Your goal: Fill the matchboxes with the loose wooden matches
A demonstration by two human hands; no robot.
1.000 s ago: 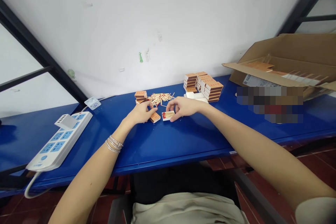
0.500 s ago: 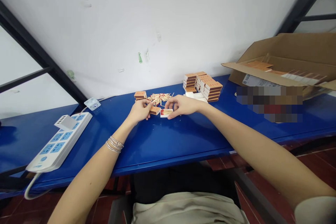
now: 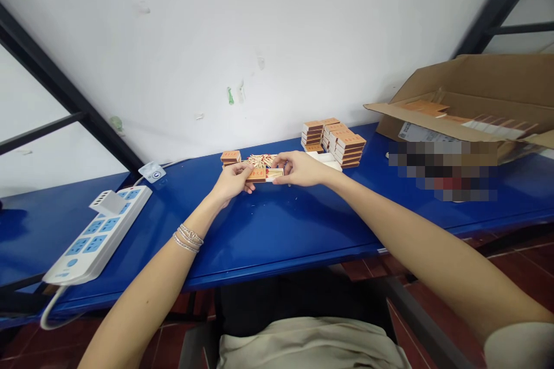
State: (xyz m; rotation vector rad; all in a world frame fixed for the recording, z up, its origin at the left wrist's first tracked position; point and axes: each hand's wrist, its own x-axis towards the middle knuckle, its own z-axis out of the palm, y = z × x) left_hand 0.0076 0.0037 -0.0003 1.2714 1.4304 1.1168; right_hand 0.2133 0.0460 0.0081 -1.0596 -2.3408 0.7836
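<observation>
My left hand (image 3: 232,180) grips an orange matchbox sleeve (image 3: 257,175) by its end. My right hand (image 3: 300,168) holds a white matchbox tray (image 3: 275,173) of red-tipped matches, and the tray's end meets the sleeve. Just behind my fingers lies a loose heap of wooden matches (image 3: 260,161), partly hidden by my hands. A short stack of orange matchboxes (image 3: 231,157) stands beyond my left hand. Taller stacks of matchboxes (image 3: 341,143) and several white trays (image 3: 322,157) are to the right of my right hand.
Everything lies on a blue table (image 3: 277,230) against a white wall. A white power strip (image 3: 97,235) with a cable lies at the left, near a small wall-socket plate (image 3: 152,172). An open cardboard box (image 3: 467,92) holding matchboxes stands at the right, beside a pixelated patch.
My hands have drawn closer together. The orange sleeve and white tray, separate a second ago, now meet end to end between my fingers.
</observation>
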